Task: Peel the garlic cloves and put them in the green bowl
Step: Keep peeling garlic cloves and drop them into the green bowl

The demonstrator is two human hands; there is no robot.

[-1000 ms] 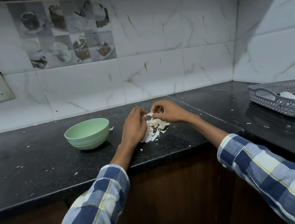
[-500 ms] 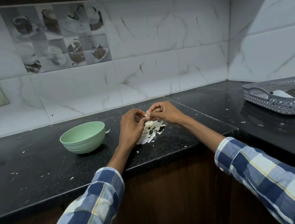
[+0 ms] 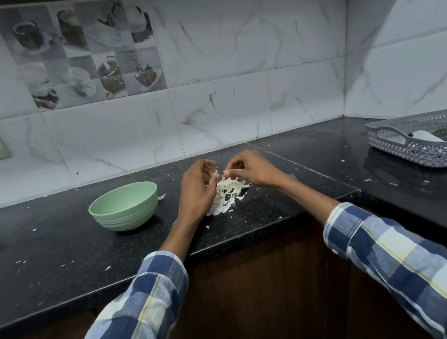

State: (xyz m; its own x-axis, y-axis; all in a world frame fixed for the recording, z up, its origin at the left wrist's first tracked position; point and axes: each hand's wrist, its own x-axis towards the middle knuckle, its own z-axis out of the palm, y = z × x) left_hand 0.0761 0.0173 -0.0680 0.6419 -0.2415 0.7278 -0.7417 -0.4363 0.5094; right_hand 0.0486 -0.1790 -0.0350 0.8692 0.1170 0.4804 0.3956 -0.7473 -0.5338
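Both hands have lifted slightly off the pile of skins since a second ago, when they sat low against it, and the clove between them now shows more clearly. Left hand (image 3: 196,190) hovers over the near-left side of the garlic skins (image 3: 228,193), its fingers curled inward with the thumb and fingertips pinching the garlic clove (image 3: 215,173), a small pale piece held just above the heap. Right hand (image 3: 252,171) meets it from the right, its thumb and forefinger pinched together on the same clove or on a strip of its skin; which of the two it grips cannot be told, as the piece is tiny. The remaining fingers of the right hand are bent and bunched. Loose white skins lie in a ragged heap on the black countertop (image 3: 62,251), directly under the hands, with small flakes scattered across the stone around it. To the left of the hands, near but apart from them, the green bowl (image 3: 124,206) stands upright on the counter; its inside is not visible from this angle. One white flake lies just beside the bowl on its right. Far right, a grey perforated basket (image 3: 418,149) sits on the other run of the counter. Plaid sleeves (image 3: 403,259) cover both forearms
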